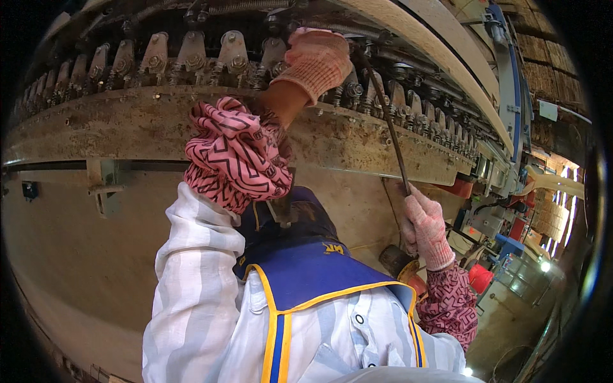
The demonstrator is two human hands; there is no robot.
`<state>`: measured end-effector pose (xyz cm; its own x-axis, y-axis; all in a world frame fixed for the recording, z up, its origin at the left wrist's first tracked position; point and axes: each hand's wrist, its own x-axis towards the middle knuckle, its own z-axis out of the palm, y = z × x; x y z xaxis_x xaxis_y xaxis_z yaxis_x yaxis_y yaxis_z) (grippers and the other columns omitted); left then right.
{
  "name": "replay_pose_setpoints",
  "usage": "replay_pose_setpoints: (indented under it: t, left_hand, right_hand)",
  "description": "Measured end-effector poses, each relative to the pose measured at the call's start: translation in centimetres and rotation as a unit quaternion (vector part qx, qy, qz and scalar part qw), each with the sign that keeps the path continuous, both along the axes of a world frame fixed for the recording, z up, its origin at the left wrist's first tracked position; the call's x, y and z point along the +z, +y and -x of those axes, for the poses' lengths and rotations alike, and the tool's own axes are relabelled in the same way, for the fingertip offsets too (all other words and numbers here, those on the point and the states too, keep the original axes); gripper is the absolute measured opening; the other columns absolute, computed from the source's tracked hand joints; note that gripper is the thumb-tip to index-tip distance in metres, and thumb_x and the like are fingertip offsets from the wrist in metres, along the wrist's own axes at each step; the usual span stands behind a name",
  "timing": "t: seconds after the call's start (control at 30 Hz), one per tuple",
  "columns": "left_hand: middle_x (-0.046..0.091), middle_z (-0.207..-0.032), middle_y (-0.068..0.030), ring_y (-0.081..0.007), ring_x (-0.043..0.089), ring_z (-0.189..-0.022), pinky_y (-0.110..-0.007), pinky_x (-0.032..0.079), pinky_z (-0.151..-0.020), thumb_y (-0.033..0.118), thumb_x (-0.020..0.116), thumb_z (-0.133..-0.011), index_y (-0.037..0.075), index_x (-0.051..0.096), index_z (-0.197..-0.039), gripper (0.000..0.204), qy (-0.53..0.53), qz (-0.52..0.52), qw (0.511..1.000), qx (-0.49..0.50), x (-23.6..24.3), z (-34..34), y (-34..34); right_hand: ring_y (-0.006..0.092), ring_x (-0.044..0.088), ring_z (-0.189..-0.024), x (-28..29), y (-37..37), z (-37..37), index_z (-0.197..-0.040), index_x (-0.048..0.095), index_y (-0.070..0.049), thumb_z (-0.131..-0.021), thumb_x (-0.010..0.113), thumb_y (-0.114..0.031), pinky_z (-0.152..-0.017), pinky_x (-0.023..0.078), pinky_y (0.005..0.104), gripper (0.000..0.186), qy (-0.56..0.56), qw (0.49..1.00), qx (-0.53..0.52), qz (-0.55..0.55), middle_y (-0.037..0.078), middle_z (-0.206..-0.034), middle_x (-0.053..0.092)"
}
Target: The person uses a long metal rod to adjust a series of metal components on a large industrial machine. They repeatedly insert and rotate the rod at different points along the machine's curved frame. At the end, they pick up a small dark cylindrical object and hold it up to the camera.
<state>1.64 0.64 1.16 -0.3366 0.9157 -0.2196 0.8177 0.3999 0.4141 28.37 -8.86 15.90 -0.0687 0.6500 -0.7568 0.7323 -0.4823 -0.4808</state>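
Observation:
My left hand (319, 60), in a pinkish knitted glove, reaches up into a row of metal brackets with bolts and springs (233, 54) on a long machine. Its fingers are turned away among the parts, so what they touch is hidden. Lower and to the right, my right hand (426, 230), gloved the same way, is closed round the lower end of a long thin dark metal rod (388, 118). The rod slants up and left, its upper end among the machine parts just right of my left hand.
Below the brackets runs a worn, stained metal beam (128, 121). A pale curved rail (447, 54) arches over the right side. Near my right wrist is a dark, round-ended object (397, 260). A red container (480, 279) stands farther right, among other equipment.

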Motion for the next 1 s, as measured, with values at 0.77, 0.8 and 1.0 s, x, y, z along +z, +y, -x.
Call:
replay_pose_setpoints:
  t: [0.77,0.8,1.0]
  left_hand:
    - [0.058,-0.070,-0.0046,-0.0168,0.055,-0.059,-0.037,0.037,-0.051,0.025,0.056,-0.097,0.007,0.065,-0.078,0.028,0.116,0.001,0.993,-0.025,-7.3,1.6,3.5]
    - [0.058,-0.070,-0.0045,-0.0169,0.056,-0.060,-0.037,0.038,-0.051,0.025,0.055,-0.097,0.007,0.065,-0.079,0.028,0.116,0.043,0.992,-0.018,-6.2,1.2,3.5]
    - [0.056,-0.118,-0.0054,-0.0215,0.055,-0.103,-0.041,0.041,-0.090,0.029,0.057,-0.095,0.013,0.067,-0.107,0.022,0.066,0.017,0.997,-0.022,-3.8,1.1,1.4]
  right_hand:
    - [0.0091,0.037,-0.034,-6.7,-3.9,-3.1,-0.130,0.051,0.003,-0.099,0.053,-0.029,-0.032,0.028,0.0264,0.044,0.117,0.989,-0.017,-0.090,-0.001,-0.055,0.046]
    - [0.0082,0.036,-0.033,-6.6,-3.9,-2.9,-0.128,0.053,0.000,-0.100,0.051,-0.030,-0.031,0.028,0.0255,0.041,0.110,0.989,-0.016,-0.094,-0.002,-0.052,0.043]
    - [0.0082,0.038,-0.037,-6.2,-2.9,-2.5,-0.133,0.049,0.001,-0.099,0.053,-0.030,-0.032,0.029,0.0261,0.046,0.117,0.990,-0.004,-0.083,-0.002,-0.055,0.044]
